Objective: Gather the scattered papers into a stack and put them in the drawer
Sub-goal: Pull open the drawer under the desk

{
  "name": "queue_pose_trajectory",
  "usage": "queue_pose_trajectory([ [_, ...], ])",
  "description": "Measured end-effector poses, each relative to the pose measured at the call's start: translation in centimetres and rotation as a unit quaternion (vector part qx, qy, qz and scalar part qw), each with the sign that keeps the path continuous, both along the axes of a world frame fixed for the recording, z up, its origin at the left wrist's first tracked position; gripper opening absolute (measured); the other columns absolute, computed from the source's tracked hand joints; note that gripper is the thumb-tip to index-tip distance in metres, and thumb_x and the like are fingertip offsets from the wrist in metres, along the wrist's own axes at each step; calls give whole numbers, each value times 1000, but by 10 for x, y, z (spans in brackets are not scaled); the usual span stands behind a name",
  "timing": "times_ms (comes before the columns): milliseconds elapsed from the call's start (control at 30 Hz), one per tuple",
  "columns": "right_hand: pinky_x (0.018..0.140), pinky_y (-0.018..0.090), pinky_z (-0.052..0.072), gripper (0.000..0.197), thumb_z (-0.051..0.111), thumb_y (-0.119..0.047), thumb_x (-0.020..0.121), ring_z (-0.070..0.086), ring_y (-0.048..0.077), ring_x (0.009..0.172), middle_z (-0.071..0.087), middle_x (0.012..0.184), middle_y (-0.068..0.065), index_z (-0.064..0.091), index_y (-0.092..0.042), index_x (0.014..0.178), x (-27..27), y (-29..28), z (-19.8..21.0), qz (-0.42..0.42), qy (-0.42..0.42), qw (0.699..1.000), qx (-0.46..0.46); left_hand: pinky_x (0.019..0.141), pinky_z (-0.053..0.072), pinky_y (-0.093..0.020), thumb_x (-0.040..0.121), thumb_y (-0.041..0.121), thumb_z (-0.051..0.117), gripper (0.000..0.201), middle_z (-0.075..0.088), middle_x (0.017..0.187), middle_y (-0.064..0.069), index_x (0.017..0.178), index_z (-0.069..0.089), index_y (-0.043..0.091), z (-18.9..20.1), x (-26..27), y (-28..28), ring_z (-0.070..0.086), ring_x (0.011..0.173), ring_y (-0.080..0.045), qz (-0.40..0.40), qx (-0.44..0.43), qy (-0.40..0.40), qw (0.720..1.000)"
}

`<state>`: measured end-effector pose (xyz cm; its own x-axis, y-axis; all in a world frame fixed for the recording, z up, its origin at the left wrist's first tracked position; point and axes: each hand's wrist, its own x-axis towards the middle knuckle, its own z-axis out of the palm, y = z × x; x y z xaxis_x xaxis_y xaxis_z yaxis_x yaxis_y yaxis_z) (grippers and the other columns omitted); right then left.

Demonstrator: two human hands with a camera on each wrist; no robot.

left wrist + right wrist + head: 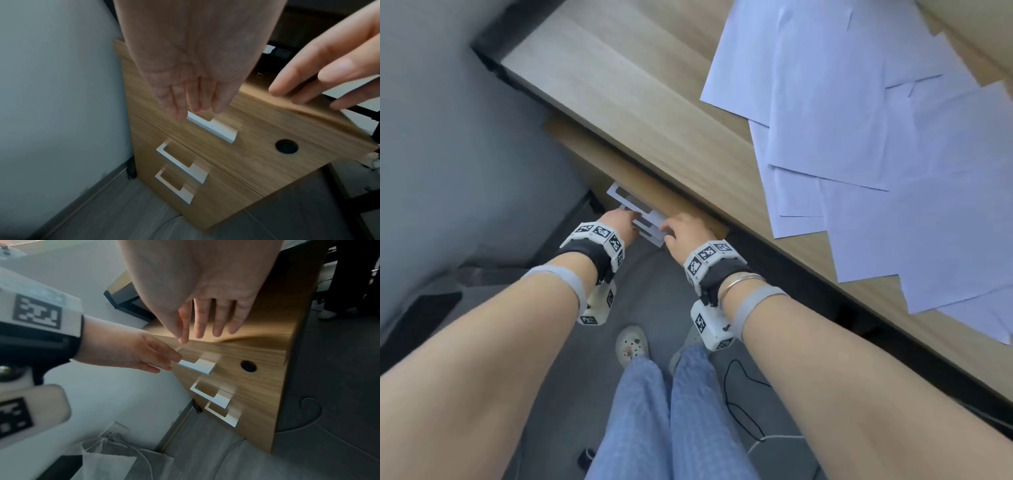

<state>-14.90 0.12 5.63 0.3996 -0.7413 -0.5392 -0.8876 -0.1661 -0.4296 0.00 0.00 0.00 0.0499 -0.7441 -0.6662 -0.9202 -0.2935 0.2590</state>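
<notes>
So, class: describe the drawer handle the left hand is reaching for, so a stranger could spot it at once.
Find the wooden drawer cabinet under the desk, beside the grey wall. Three white handles run down its front. It is the top handle, at the left hand's fingertips, on the drawer with the round black lock.

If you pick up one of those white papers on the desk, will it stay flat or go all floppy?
Probably floppy: the papers look like thin single sheets lying flat on the desk. Likely very light too. They overlap loosely, so pushing one would probably slide its neighbours.
</notes>
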Motion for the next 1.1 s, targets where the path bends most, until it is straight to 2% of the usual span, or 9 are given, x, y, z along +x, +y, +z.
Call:
queue_pose_trajectory([
  [233,104,38,34,34,44,-11,92,34,23,130,42,140,-4,56,-20,122,-6,-1,-13,-21,14,1000,-14,116,26,-32,91,4,44,60,12,160,3,147,28,17,-29,6,-8,26,145,-21,22,21,41,999],
  [333,105,37,36,33,44,-9,92,34,22,129,43,138,-3,58,-19,120,-6,-2,-16,-24,6,999,-30,115,28,-31,90,0,43,62,16,160,3,147,28,18,-33,8,-10,28,143,-20,49,5,51,997],
  [433,104,36,37,32,44,-8,91,35,22,128,45,136,-3,60,-18,117,-4,-2,-16,-34,5,999,-28,109,36,-34,92,7,44,54,24,157,0,144,33,15,-28,6,-6,37,138,-22,59,-6,50,997],
  [500,102,35,37,31,44,-9,91,35,22,127,45,135,-4,60,-18,116,-3,-2,-16,-39,8,999,-26,95,45,-37,93,15,45,45,40,147,-7,137,38,13,-25,6,-1,52,123,-28,81,-29,47,995],
  [600,102,35,37,29,45,-9,91,35,22,127,46,133,-4,61,-18,114,-2,-2,-16,-43,9,999,-24,72,52,-41,92,18,44,38,63,115,-16,128,33,12,-21,6,6,65,88,-35,113,-72,44,990],
  [733,99,32,38,26,46,-10,91,37,22,124,47,132,-4,63,-17,110,0,-2,-16,-43,11,998,-36,63,55,-40,93,18,39,52,69,93,-15,140,18,23,-19,7,16,65,69,-31,90,-96,19,991],
  [900,98,30,37,27,44,-9,91,35,20,127,45,133,-5,62,-17,109,0,-3,-15,-47,20,998,-23,61,52,-35,92,11,32,53,64,98,-7,140,21,30,-14,16,27,62,73,-28,84,-54,-5,995],
  [1033,97,30,37,25,43,-9,91,35,20,128,45,132,-6,62,-17,106,1,-3,-13,-49,24,998,-20,58,42,-32,84,4,41,43,46,112,-9,121,42,26,-8,15,36,51,77,-29,156,-62,-17,986],
  [1100,97,29,37,25,43,-9,91,35,20,127,45,132,-6,62,-16,106,1,-3,-12,-46,27,998,-18,63,41,-35,86,13,44,27,37,118,-11,112,49,20,-2,7,38,45,91,-31,205,-85,-32,974],
])
